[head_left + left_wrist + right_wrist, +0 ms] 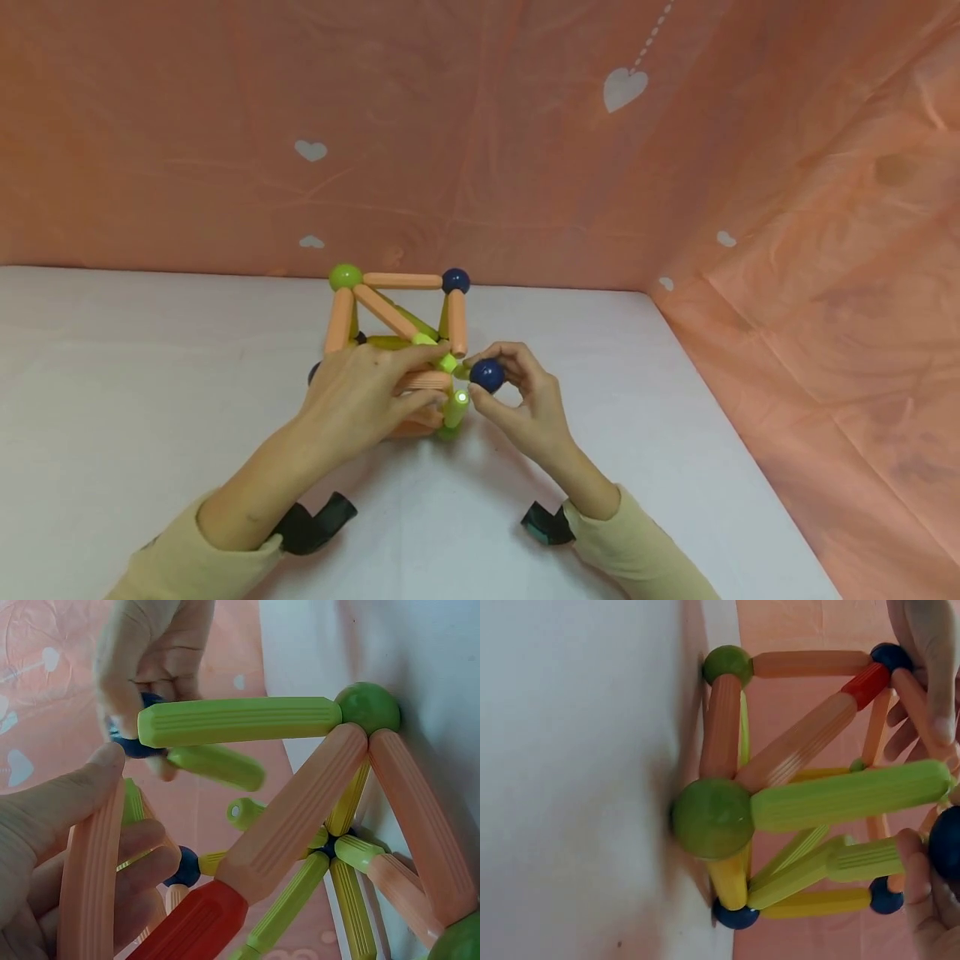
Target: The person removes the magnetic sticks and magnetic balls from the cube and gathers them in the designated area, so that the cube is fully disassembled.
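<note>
A frame of magnetic rods and balls stands on the table, with orange, green, yellow and red rods. My left hand (360,392) holds an orange rod (94,877) of its top, the thumb lying along it in the left wrist view. Just to the right, my right hand (536,408) pinches a dark blue ball (487,375) between thumb and fingers. A short green rod (217,766) sticks out from that ball. Close beside it, an upright green rod (851,796) rises from a green ball (712,817) at the frame's near bottom corner.
At the frame's far top corners are a green ball (346,277) and another blue ball (455,281), joined by an orange rod (403,281). The white table (150,417) meets a pink cloth (465,150) behind and at right. Dark straps (315,525) hang near the wrists.
</note>
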Action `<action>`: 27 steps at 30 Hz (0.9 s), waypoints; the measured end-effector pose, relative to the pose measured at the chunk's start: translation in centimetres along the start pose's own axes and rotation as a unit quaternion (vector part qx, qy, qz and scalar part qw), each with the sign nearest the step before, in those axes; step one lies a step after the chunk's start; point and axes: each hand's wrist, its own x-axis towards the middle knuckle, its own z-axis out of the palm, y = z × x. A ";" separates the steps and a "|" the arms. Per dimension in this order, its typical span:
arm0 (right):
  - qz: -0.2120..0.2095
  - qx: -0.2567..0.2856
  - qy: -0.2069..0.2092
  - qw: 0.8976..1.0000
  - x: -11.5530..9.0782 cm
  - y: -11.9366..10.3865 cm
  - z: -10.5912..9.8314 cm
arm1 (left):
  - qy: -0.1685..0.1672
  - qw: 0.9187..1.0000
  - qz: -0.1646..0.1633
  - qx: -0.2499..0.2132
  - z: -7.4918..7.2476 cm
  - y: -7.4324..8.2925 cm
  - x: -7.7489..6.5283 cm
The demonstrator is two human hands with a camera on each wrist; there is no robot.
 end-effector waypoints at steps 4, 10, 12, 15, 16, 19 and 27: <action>-0.039 0.012 -0.003 0.999 0.0 -0.4 0.1 | 0.003 1.000 0.000 0.002 -0.1 0.0 0.0; -0.061 0.035 -0.018 0.997 0.0 -0.6 0.1 | 0.001 1.000 -0.001 0.000 0.0 0.0 0.0; -0.062 0.035 -0.025 0.997 0.0 -0.5 0.0 | 0.000 1.000 -0.003 0.001 0.0 0.0 0.0; -0.062 0.035 -0.023 0.997 0.0 -0.5 0.0 | -0.001 1.000 -0.007 0.002 0.0 0.0 0.0; -0.057 0.038 -0.018 0.997 0.0 -0.4 -0.1 | -0.001 1.000 -0.007 0.003 0.0 0.0 0.0; -0.034 0.053 0.006 0.998 0.2 -0.2 -0.4 | 0.000 1.000 -0.007 0.004 0.0 0.0 0.0; 0.102 0.125 0.051 0.986 2.0 3.0 -1.3 | 0.015 1.000 0.000 0.007 0.0 -0.4 -0.1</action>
